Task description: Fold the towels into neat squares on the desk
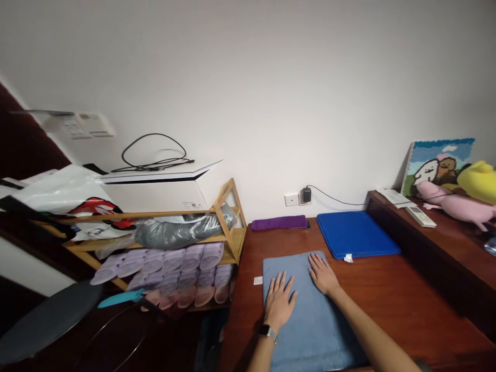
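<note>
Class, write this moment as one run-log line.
left hand: flat on grey-blue mat | right hand: flat, same mat | blue pad: beyond, right | purple cloth: near wall

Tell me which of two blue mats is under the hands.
The paler, greyish-blue mat: left hand and right hand rest on it. The bright blue mat lies untouched.

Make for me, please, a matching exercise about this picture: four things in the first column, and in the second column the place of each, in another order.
Things:
1. grey-blue mat
2. purple cloth
3. looped black cable
4. remote control

Places:
A. on top of the white box
B. near the pink plush toy
C. beneath the left hand and right hand
D. left of the bright blue mat

Right pairs: 1-C, 2-D, 3-A, 4-B
</note>
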Demonstrator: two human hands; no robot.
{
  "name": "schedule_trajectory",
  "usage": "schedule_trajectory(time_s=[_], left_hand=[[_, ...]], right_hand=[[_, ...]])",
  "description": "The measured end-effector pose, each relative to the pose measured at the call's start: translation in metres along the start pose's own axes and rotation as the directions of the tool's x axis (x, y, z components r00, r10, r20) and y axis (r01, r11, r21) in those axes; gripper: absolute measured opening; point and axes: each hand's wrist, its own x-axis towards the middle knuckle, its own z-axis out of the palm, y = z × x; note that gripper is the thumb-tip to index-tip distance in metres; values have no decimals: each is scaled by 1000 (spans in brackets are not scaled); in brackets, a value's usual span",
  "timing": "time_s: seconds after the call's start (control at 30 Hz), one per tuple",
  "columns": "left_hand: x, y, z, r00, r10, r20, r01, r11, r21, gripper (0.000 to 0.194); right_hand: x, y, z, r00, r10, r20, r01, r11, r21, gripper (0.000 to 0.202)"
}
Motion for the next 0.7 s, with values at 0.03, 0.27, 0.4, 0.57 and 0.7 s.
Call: schedule_trajectory(time_s=[0.03,0.27,0.4,0.57,0.7], left_hand=[[0,-2,-2,1000,4,9,-4,1000,4,57],[-2,-11,-8,998,60,37,-61,998,5,56],[-6,-14,-21,999,47,9,-47,999,4,51],[-28,31,-27,995,51,-85,-54,998,-23,54],[-53,63,-14,989,144,23,-144,989,-31,58]], right_hand=[[7,4,0,999,24,35,-24,1000,-7,65],[20,26,5,996,66,58,-65,998,-10,65],[-1,38,-4,988,151,-36,-152,988,-21,64],[-81,9,4,981,18,-191,-8,999,52,64],[-134,-20,17,990,-70,-126,77,996,54,63]])
